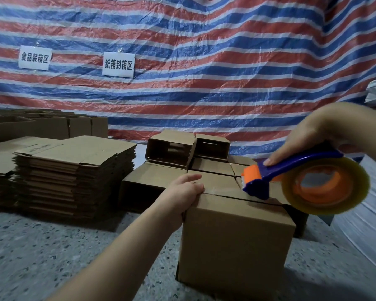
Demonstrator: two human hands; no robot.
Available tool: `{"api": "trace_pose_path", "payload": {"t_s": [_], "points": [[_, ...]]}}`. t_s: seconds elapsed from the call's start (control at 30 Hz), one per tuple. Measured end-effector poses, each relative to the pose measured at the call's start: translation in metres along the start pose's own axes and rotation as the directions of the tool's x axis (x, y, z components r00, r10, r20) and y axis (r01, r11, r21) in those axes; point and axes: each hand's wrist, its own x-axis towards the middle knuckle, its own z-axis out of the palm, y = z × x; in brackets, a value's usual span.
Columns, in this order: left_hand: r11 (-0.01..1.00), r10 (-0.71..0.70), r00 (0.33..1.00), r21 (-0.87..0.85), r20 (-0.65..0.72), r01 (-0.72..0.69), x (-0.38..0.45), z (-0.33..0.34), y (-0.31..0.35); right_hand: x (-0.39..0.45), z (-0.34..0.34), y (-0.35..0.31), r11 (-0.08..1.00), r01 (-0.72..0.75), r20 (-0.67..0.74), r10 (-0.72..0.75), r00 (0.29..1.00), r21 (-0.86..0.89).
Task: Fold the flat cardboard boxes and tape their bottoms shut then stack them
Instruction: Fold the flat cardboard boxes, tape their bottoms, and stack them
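A folded cardboard box [234, 242] stands on the floor with its closed flaps facing up. My left hand [183, 190] rests on the left end of the flap seam, fingers over the top and thumb down the side. My right hand [317, 135] grips the blue handle of a tape dispenser [291, 179] carrying a roll of clear tape [326, 187]. The dispenser's orange and blue cutter head touches the seam near the middle of the box top. A stack of flat boxes [74, 177] lies to the left.
Several folded boxes [189, 157] are stacked behind the one I hold, some on their sides with open ends. More folded boxes [46, 124] stand at the back left. A striped tarp [204, 61] hangs behind, and white sheeting [365, 224] covers the right.
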Motion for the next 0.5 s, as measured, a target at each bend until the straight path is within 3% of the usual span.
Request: {"api": "trace_pose_path", "payload": {"t_s": [0.13,0.23,0.3,0.37,0.43,0.5], "points": [[0.999,0.043,0.999,0.028,0.022,-0.043,-0.003,0.000,0.001,0.009,0.012,0.014,0.999,-0.035,-0.015,0.035,0.999,-0.026],[0.936,0.165,0.986,0.317,-0.004,-0.155,-0.008,-0.001,0.011,0.011,0.019,0.016,1.000,-0.014,0.002,0.014,1.000,0.022],[0.693,0.400,0.917,0.656,-0.004,-0.299,-0.013,-0.001,0.018,0.010,0.021,0.018,0.998,-0.019,0.002,0.019,1.000,0.054],[0.388,0.540,0.830,0.834,0.139,-0.392,-0.024,0.007,0.024,0.012,0.023,0.019,0.997,-0.020,0.005,0.020,1.000,0.075],[0.192,0.454,0.821,0.863,0.345,-0.468,-0.032,0.022,0.024,0.013,0.022,0.020,0.997,-0.024,0.015,0.023,1.000,0.075],[0.012,0.284,0.841,0.875,0.461,-0.484,-0.036,0.036,0.017,0.014,0.021,0.021,0.996,-0.012,0.018,0.011,1.000,0.088]]}}
